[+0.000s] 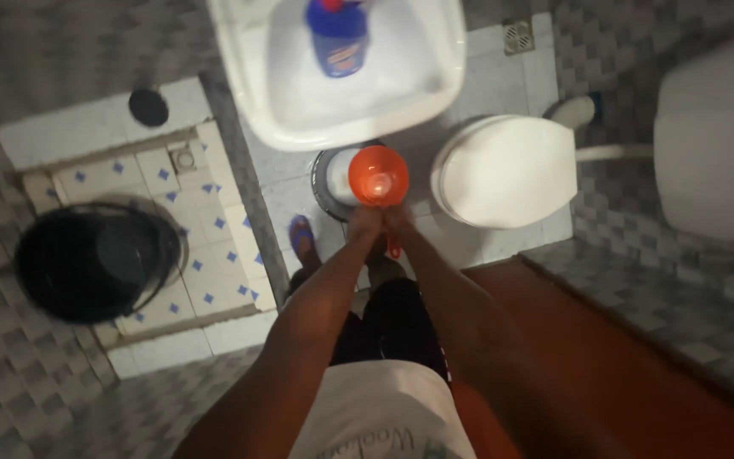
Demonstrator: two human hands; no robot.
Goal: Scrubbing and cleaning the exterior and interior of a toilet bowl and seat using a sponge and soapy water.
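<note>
Both my hands meet on an orange plunger, whose round cup faces up at the camera. My left hand and my right hand are closed side by side on its handle, just below the cup. The handle itself is hidden under my fingers. The plunger is held in the air in front of a white sink and to the left of a white toilet with its lid down. A blue bottle with a red cap stands in the sink basin.
A black bucket sits in a tiled wash corner at the left, near a small black round object. A white cistern is at the right. A floor drain lies behind the toilet. My feet in blue sandals stand below the sink.
</note>
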